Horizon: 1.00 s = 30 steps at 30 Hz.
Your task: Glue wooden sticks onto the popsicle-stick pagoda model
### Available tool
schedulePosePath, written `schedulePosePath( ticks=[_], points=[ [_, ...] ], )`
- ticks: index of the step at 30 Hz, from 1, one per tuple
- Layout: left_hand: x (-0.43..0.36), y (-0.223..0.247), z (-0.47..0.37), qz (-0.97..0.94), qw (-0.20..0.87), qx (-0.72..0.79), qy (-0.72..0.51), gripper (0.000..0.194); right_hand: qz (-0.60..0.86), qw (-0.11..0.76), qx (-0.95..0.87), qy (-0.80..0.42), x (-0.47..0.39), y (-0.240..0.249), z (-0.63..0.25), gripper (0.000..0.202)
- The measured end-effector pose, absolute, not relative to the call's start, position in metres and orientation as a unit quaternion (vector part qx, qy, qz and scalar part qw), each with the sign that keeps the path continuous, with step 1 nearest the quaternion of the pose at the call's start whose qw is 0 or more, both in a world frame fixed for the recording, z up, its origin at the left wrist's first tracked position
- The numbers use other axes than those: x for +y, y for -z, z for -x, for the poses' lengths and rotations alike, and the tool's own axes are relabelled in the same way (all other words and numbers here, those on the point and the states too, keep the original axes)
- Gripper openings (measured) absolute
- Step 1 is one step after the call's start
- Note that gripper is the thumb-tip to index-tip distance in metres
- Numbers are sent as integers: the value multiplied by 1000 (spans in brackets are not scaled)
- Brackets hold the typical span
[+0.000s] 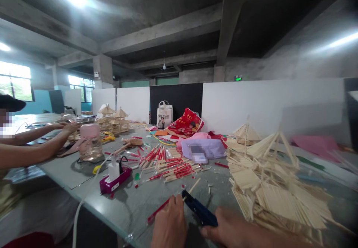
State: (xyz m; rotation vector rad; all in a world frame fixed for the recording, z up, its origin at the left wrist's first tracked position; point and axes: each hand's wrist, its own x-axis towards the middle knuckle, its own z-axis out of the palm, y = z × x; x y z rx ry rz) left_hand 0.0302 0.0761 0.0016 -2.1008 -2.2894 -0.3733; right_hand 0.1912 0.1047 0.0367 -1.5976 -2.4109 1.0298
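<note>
At the near table edge my left hand (169, 223) pinches a chopstick (192, 187) whose lower part sits in a red paper wrapper (158, 211). My right hand (229, 228) grips a dark blue cutter tool (199, 210), its jaws closed around the bare wooden end of the chopstick. Just right of my hands stands a large model pavilion (270, 182) built of wooden sticks. A heap of red-wrapped chopsticks (167, 164) lies on the grey table (131, 207) beyond my hands.
A magenta power strip (115, 181) with a white plug and cable sits to the left. Further left, another person's arms (36, 143) reach beside a clear jar with a pink lid (90, 142). Smaller stick pavilions (113, 120), bags and coloured paper lie further back.
</note>
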Motion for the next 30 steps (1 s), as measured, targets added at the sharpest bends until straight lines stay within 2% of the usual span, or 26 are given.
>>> schedulePosePath(
  ticks=[7,11,17,22,26,30],
  points=[
    [80,15,-26,704,10,-705,89,39,533,1,-728,-432,118,-15,-191,27],
    [82,19,-23,710,27,-697,100,38,559,14,-706,-434,114,-13,-184,24],
    [71,15,-23,735,-8,-670,102,34,537,15,-719,-441,116,-6,-194,18],
    [72,16,-27,733,2,-670,119,36,549,22,-706,-446,109,-11,-198,28],
    [82,20,-23,715,-31,-683,148,32,571,41,-680,-459,104,-19,-193,43],
    [97,22,-13,725,-51,-661,187,29,542,45,-699,-463,110,-15,-189,44]
  ],
)
